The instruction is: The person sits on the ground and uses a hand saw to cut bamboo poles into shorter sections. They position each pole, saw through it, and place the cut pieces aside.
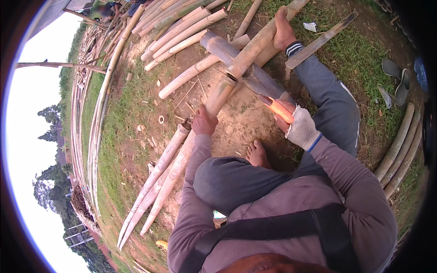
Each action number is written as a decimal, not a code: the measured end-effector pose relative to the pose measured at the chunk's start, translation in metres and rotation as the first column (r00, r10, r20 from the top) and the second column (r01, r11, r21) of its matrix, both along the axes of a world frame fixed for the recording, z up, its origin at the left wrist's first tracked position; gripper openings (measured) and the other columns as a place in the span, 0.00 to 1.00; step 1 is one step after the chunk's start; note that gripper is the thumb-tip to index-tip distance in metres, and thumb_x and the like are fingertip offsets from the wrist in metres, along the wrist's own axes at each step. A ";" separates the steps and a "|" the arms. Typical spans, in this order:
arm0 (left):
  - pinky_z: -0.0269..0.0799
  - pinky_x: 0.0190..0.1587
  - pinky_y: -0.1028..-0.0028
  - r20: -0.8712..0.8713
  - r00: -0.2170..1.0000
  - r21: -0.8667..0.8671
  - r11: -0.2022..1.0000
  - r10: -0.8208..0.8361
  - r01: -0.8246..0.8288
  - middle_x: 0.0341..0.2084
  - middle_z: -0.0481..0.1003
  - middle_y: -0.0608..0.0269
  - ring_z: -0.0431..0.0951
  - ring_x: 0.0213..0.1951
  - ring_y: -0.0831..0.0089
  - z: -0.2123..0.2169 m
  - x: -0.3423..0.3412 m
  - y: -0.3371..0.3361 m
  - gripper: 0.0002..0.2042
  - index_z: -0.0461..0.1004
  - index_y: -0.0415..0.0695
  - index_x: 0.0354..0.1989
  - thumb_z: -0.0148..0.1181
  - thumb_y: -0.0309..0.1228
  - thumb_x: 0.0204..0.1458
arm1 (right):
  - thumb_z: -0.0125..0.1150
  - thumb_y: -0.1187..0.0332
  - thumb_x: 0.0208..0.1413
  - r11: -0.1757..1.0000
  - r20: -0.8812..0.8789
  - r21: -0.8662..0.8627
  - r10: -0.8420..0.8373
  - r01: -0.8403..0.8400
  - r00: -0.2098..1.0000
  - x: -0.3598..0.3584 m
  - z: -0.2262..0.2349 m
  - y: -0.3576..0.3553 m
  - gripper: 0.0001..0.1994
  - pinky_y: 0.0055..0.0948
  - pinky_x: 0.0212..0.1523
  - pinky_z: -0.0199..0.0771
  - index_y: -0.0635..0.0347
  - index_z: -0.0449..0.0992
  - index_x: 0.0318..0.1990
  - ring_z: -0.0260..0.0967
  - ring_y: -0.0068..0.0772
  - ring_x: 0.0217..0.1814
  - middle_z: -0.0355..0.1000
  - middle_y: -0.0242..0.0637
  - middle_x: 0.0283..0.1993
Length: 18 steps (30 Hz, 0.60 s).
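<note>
My right hand (pixel 302 127), in a white knit glove with a blue cuff edge, is closed around the orange handle of a hand saw (pixel 278 109). Its thin blade runs up and left to a dark gap in a thick bamboo pole (pixel 221 94). Bare, my left hand (pixel 204 122) grips the near part of this pole below the gap. The pole's far part (pixel 261 43) slopes away to the upper right, and one of my bare feet (pixel 283 29) presses against it. A dark, thick log (pixel 268 84) lies crosswise beneath the pole.
Cut bamboo pieces (pixel 186 34) lie stacked at the far left, with long poles (pixel 98 118) beyond. More poles (pixel 159 182) lie beside my left arm. A flat wooden strip (pixel 321 42) rests by my shin. Sandals (pixel 401 86) and curved bamboo lengths (pixel 398 145) are at the right.
</note>
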<state>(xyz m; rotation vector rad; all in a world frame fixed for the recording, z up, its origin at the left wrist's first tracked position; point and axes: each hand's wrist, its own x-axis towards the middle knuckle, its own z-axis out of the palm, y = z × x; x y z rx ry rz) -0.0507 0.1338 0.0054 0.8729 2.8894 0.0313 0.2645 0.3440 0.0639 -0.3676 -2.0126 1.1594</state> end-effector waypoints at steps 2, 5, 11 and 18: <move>0.82 0.51 0.46 0.011 1.000 -0.012 1.000 0.005 -0.005 0.49 0.83 0.44 0.86 0.50 0.41 0.000 0.001 0.001 0.31 0.68 0.49 0.59 0.76 0.41 0.47 | 0.70 0.61 0.65 0.990 0.186 -0.141 -0.005 0.031 0.983 -0.034 -0.026 0.004 0.22 0.44 0.53 0.83 0.62 0.80 0.63 0.83 0.57 0.53 0.84 0.56 0.51; 0.82 0.50 0.45 0.022 1.000 -0.010 1.000 -0.018 0.018 0.49 0.83 0.45 0.86 0.49 0.41 0.005 0.001 0.010 0.31 0.68 0.49 0.58 0.76 0.41 0.47 | 0.70 0.63 0.65 0.997 0.372 -0.080 0.013 0.018 0.928 -0.089 -0.010 0.033 0.22 0.43 0.55 0.82 0.62 0.79 0.63 0.83 0.53 0.56 0.83 0.54 0.55; 0.82 0.48 0.44 -0.081 0.993 0.109 0.989 -0.090 0.099 0.49 0.82 0.46 0.85 0.49 0.41 -0.009 -0.002 -0.011 0.31 0.68 0.50 0.58 0.76 0.40 0.46 | 0.69 0.58 0.67 0.998 0.102 -0.066 0.010 -0.003 0.995 -0.034 -0.014 -0.002 0.21 0.47 0.50 0.81 0.64 0.80 0.59 0.81 0.62 0.52 0.82 0.59 0.50; 0.80 0.50 0.43 0.021 0.998 0.041 0.998 -0.051 0.050 0.50 0.82 0.49 0.85 0.51 0.41 0.002 -0.004 -0.002 0.35 0.68 0.51 0.61 0.79 0.42 0.45 | 0.69 0.60 0.67 0.996 0.215 -0.084 0.029 -0.011 0.976 -0.099 0.001 0.023 0.21 0.47 0.52 0.82 0.63 0.81 0.60 0.82 0.62 0.53 0.83 0.57 0.51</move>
